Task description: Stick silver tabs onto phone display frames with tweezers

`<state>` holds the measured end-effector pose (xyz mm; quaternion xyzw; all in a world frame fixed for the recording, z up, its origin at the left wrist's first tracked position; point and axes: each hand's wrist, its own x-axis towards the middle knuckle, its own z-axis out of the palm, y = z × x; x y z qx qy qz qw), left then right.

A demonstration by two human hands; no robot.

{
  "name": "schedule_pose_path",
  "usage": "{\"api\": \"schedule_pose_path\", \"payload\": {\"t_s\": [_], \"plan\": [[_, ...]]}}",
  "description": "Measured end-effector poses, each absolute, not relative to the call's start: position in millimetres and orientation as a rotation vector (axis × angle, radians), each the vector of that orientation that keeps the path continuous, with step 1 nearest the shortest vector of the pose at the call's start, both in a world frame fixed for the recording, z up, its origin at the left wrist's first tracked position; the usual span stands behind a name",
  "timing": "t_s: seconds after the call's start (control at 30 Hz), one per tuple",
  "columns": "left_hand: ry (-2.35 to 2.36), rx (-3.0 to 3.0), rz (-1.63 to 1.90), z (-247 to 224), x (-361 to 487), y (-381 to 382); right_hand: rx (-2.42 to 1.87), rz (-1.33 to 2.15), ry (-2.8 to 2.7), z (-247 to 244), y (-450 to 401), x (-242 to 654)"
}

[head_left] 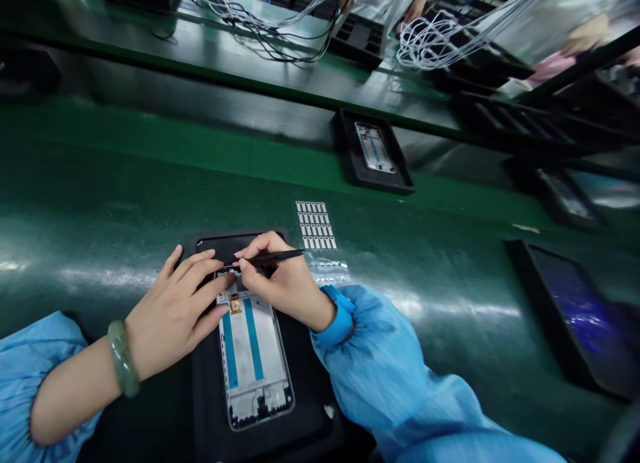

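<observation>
Tweezers (pixel 273 258) sit pinched firmly between thumb and fingers of the right hand (pixel 285 283), their tips at the upper end of a phone frame (pixel 253 363) on a black tray (pixel 310 396). The left hand (pixel 173 313), fingers part-open, touches that end. Label sheet (pixel 316 226) lies at one o'clock.

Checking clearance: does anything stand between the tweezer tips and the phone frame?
Nothing visible does: the black tweezers in the right hand reach the top end of the phone frame. The left hand lies beside the tips, partly hiding that end.
</observation>
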<state>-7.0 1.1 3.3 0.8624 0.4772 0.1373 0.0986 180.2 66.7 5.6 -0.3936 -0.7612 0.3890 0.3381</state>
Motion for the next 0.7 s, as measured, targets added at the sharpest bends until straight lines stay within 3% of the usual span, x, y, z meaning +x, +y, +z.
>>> {"api": "schedule_pose_path", "payload": {"t_s": [0.7], "plan": [[1.408, 2.538, 0.404, 2.1, -6.7, 1.0, -1.003, 0.915, -2.046, 6.5, 65.3, 178.2]]}}
